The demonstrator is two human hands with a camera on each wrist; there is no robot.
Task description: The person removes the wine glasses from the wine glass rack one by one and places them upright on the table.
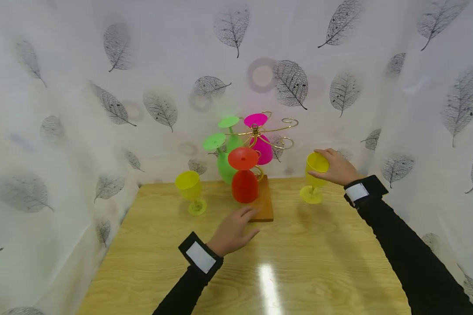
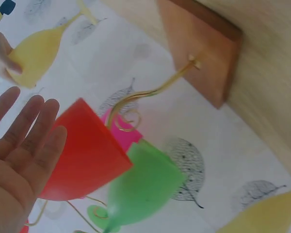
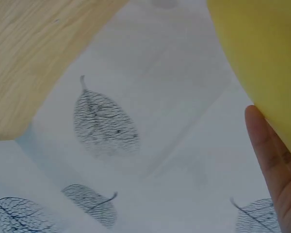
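My right hand (image 1: 337, 168) grips a yellow plastic goblet (image 1: 313, 178) by the upper part of its cup, the thumb on the near side. That goblet is upright at the table's back right; in the right wrist view the fingers (image 3: 269, 155) lie along its yellow side. My left hand (image 1: 230, 232) holds nothing. It is in front of the gold wire goblet rack (image 1: 255, 130), close to a red goblet (image 1: 245, 187) hanging upside down. In the left wrist view its fingers (image 2: 36, 131) are extended beside the red cup.
Two green goblets (image 1: 224, 167) and a pink goblet (image 1: 263, 151) also hang upside down on the rack, which has a wooden base (image 1: 266, 203). Another yellow goblet (image 1: 189, 187) stands upright at the left. Leaf-patterned curtain (image 1: 161, 52) borders the wooden table (image 1: 319, 262).
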